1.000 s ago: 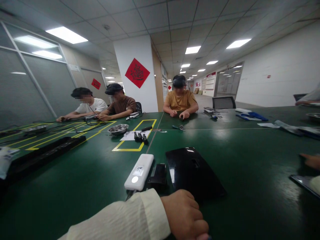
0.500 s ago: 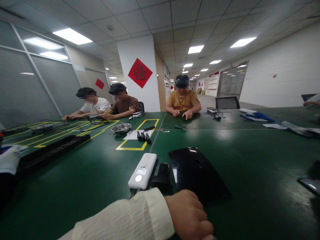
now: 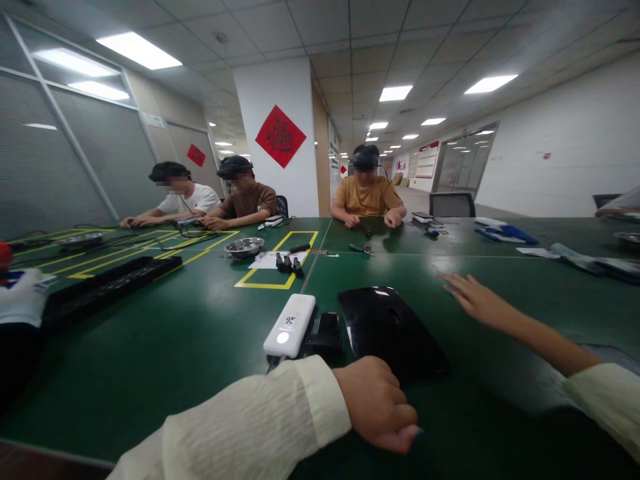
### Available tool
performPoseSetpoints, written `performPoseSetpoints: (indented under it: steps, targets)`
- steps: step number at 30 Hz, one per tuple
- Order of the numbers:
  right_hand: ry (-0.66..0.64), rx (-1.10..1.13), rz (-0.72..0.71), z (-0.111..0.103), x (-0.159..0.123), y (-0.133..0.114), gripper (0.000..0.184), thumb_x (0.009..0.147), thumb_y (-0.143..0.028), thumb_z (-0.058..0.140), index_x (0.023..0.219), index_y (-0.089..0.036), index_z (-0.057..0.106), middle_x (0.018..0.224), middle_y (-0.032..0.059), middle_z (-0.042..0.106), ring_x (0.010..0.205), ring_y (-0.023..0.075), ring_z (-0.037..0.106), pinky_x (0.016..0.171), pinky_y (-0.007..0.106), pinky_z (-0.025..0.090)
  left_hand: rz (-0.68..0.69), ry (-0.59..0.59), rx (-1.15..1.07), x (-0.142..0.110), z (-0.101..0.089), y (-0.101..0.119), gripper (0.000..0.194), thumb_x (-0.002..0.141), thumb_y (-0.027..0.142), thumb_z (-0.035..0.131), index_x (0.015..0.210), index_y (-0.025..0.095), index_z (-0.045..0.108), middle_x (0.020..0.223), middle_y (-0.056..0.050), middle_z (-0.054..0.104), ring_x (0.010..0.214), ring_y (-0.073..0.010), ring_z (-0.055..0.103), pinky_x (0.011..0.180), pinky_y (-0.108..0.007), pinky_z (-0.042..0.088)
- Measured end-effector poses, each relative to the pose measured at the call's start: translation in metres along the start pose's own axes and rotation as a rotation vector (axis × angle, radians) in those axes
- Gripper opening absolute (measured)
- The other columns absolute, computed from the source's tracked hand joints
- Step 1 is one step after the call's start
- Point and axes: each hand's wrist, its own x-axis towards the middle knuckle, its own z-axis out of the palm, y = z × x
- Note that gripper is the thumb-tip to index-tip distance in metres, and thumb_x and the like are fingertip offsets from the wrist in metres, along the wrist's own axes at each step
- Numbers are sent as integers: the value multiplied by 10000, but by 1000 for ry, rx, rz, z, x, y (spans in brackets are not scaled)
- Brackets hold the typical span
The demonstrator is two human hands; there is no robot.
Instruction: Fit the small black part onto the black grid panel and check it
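My left hand (image 3: 377,405), below a cream sleeve, rests on the green table with its fingers curled in; nothing shows in it. Just beyond it lies a glossy black curved panel (image 3: 393,330). My right hand (image 3: 470,298) stretches in from the right, palm down, fingers extended and empty, to the right of that panel. Left of the panel sit a small black block-shaped part (image 3: 326,333) and a white power bank (image 3: 290,327) with a cable at its near end.
Farther off are a metal bowl (image 3: 244,247), several black cylindrical parts (image 3: 289,265) on white paper, and green-handled pliers (image 3: 361,249). A long black tray (image 3: 113,287) lies left, near another person's gloved hand (image 3: 23,297). Across the table sits a person in a yellow shirt (image 3: 367,198).
My right hand has come into view from the right. My left hand has shifted slightly and shows more of its fingers. The opposite person's hands have moved apart.
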Motion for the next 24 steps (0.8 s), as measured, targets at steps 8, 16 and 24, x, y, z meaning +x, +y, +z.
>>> performPoseSetpoints:
  steps: [8, 16, 24]
  targets:
    - [-195, 23, -106, 51, -12, -45, 556, 882, -196, 248, 1428, -92, 275, 1404, 142, 446, 1336, 272, 343, 1106, 509, 209, 5, 11, -44, 3, -4, 1, 297, 801, 329, 533, 536, 195, 513, 440, 31, 539, 442, -109, 519, 415, -268, 314]
    - [24, 273, -252, 6, -22, -115, 475, 933, -327, 254, 1359, -154, 377, 1359, 120, 486, 1261, 214, 434, 1061, 416, 311, 82, 192, -32, 3, 0, -1, 324, 837, 323, 475, 541, 193, 498, 417, 42, 486, 401, -101, 478, 410, -280, 283]
    - [-87, -25, -928, 28, -14, -230, 558, 865, -505, 491, 1369, -286, 392, 1301, 110, 515, 998, 269, 561, 755, 391, 445, 76, 168, -18, 5, 0, 9, 338, 824, 342, 493, 518, 201, 476, 419, 40, 482, 407, -104, 479, 420, -284, 286]
